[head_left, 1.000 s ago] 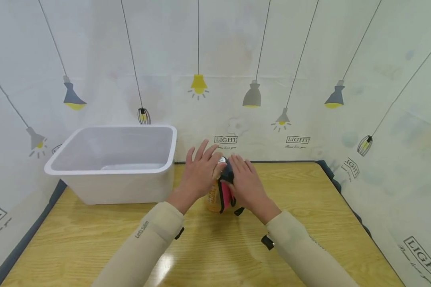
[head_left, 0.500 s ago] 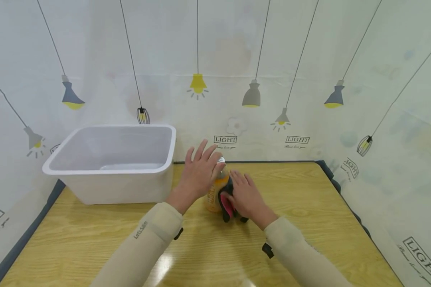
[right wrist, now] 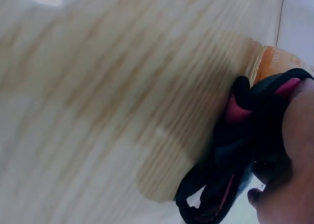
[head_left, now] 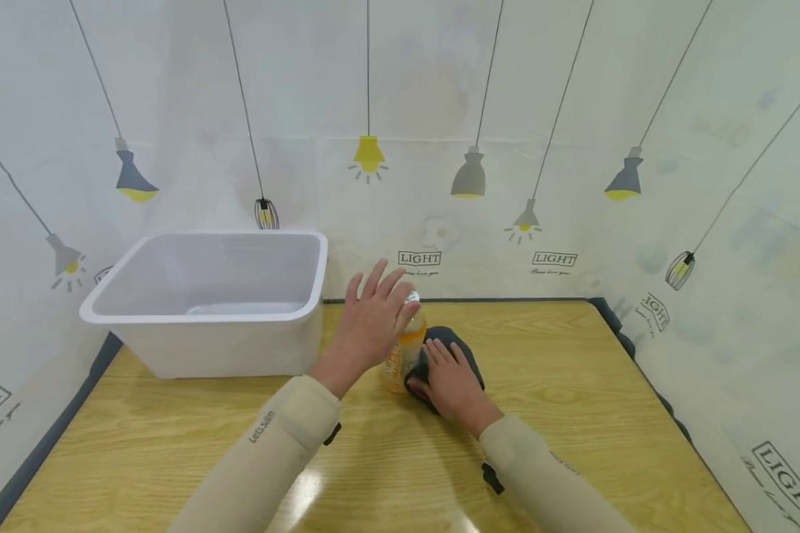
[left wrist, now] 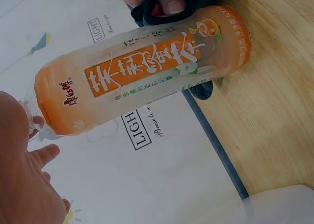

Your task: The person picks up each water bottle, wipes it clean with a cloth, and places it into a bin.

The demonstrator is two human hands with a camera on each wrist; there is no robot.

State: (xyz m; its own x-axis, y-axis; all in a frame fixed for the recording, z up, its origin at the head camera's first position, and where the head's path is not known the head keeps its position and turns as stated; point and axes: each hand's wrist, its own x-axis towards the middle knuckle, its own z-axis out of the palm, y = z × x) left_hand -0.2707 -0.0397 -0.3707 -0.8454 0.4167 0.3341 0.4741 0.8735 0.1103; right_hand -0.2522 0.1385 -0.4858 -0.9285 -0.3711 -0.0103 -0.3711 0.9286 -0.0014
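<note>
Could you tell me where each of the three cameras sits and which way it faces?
Head: worn on the head, facing forward and down at the wooden table, the white plastic tub, both sleeves and both hands.
Left wrist: on the left wrist, facing the orange-labelled clear plastic drink bottle; the left hand shows.
Right wrist: on the right wrist, low over the table, facing the dark grey and pink cloth; the right hand shows.
Shared: all three views show bottle and cloth.

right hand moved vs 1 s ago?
Yes. The right hand has dropped from the bottle's cap to the table beside the bottle's base, taking the dark cloth down with it.
</note>
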